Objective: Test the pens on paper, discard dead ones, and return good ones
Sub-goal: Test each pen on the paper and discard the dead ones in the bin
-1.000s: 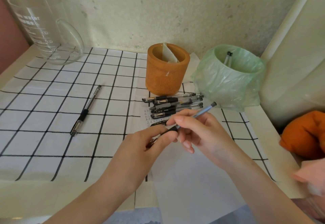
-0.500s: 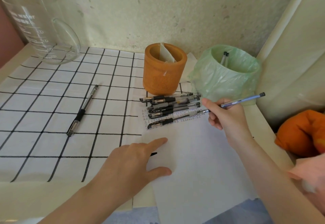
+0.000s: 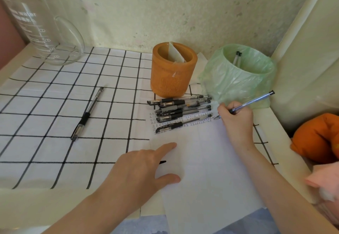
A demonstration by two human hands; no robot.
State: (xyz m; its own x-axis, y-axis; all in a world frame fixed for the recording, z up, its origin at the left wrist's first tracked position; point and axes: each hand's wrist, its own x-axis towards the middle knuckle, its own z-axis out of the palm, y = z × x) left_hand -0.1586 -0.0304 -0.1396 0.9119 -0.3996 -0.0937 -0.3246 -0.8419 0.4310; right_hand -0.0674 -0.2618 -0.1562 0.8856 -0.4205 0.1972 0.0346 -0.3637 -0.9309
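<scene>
My right hand [image 3: 236,120] grips a blue pen [image 3: 256,100] in a writing hold, its tip touching the top right of the white paper [image 3: 207,178]. My left hand [image 3: 145,167] lies flat on the paper's left edge, fingers spread; a small black piece, possibly a pen cap [image 3: 162,162], peeks out from under it. Several black gel pens [image 3: 179,110] lie in a row across the paper's top. A single black pen [image 3: 88,113] lies apart on the checked cloth. The orange pen holder [image 3: 173,74] stands behind the row. The green-bagged bin [image 3: 238,79] holds two pens.
A large glass measuring jug [image 3: 42,30] stands at the back left on the checked cloth [image 3: 55,123]. An orange cushion [image 3: 319,138] lies at the right edge. A pale wall closes the back and right side.
A second ago both hands were together at the blue pen. Since then the left hand went down flat onto the paper and the right hand carried the pen to the paper's top right.
</scene>
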